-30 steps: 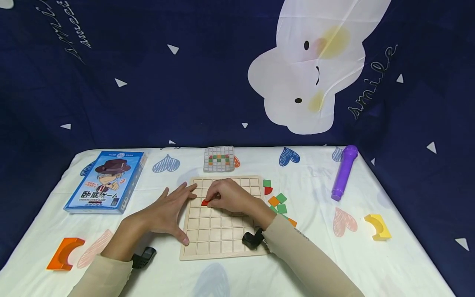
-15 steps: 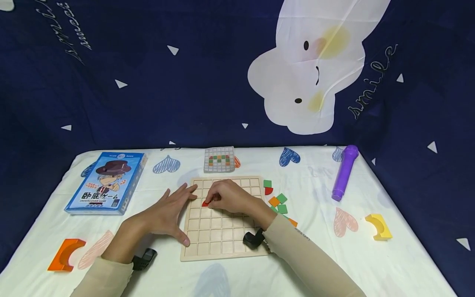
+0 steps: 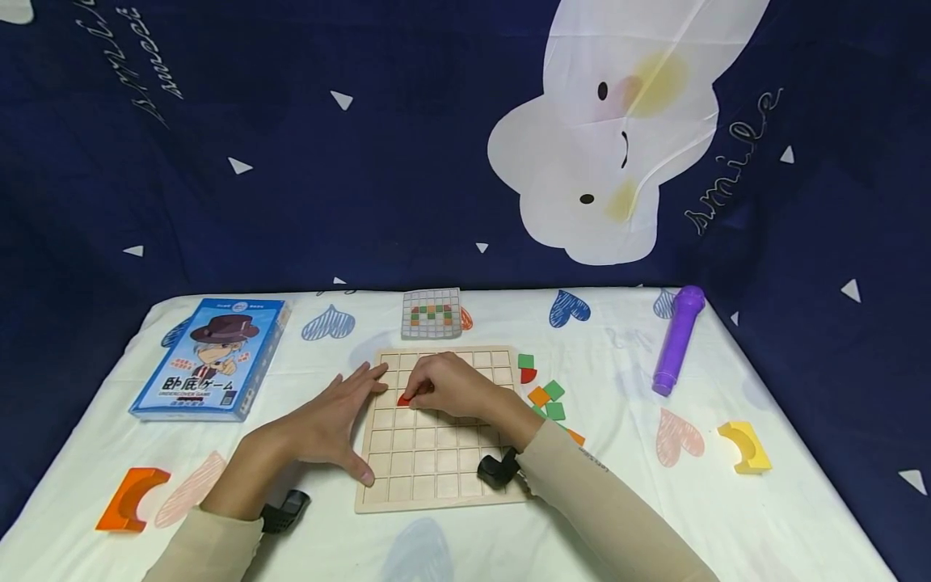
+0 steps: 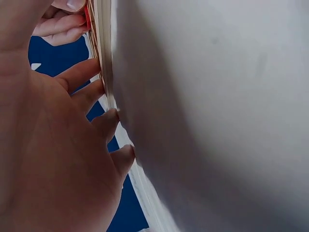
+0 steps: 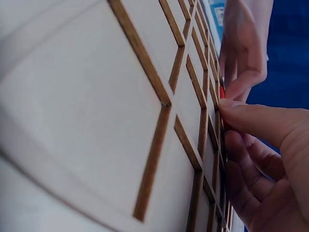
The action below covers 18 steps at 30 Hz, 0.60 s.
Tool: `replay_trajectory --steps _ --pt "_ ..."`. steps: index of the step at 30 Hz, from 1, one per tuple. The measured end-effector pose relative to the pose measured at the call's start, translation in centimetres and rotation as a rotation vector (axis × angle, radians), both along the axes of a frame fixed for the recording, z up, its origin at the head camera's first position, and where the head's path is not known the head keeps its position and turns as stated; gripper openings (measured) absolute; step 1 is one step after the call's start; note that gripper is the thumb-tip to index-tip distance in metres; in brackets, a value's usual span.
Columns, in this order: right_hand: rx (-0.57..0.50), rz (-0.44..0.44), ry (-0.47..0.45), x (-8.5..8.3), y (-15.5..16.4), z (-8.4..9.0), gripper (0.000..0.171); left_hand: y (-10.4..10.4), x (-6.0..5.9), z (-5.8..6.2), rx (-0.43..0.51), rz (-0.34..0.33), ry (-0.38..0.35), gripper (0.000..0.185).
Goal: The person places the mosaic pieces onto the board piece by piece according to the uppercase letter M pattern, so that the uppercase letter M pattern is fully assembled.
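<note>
A wooden grid board [image 3: 414, 489] lies on the cloth. My left hand [image 3: 320, 422] is spread at its left edge, thumb and fingertips touching the rim. In the left wrist view those fingers [image 4: 113, 118] rest against the board's side and the cloth. My right hand [image 3: 451, 386] reaches over the upper left of the grid, fingers curled, and holds a small red tile [image 3: 403, 401] down at a cell. From the right wrist camera, the thumb tip [image 5: 228, 107] is on the red tile [image 5: 222, 92]. The hand covers part of the tile.
A pattern card [image 3: 431, 323] lies beyond the board. Several green tiles [image 3: 555, 411], an orange tile [image 3: 538, 396] and another red tile [image 3: 528, 375] lie to its right. Around them are a boxed game [image 3: 207, 360], a purple microphone [image 3: 678, 339], an orange arch block [image 3: 131, 501] and a yellow one [image 3: 745, 447].
</note>
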State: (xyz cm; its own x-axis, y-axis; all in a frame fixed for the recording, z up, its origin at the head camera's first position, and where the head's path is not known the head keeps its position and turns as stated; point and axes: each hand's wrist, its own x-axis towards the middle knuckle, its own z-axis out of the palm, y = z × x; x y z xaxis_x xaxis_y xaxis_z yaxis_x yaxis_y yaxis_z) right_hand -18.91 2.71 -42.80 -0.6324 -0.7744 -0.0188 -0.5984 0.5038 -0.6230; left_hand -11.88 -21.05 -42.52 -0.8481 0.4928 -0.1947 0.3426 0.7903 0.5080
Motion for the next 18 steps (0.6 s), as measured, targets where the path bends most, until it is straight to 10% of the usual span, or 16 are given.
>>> replay_trajectory --steps 18 --pt "-0.027 0.024 0.041 -0.7 2.2 1.4 0.010 -0.1 -0.2 0.1 0.017 -0.011 0.010 0.141"
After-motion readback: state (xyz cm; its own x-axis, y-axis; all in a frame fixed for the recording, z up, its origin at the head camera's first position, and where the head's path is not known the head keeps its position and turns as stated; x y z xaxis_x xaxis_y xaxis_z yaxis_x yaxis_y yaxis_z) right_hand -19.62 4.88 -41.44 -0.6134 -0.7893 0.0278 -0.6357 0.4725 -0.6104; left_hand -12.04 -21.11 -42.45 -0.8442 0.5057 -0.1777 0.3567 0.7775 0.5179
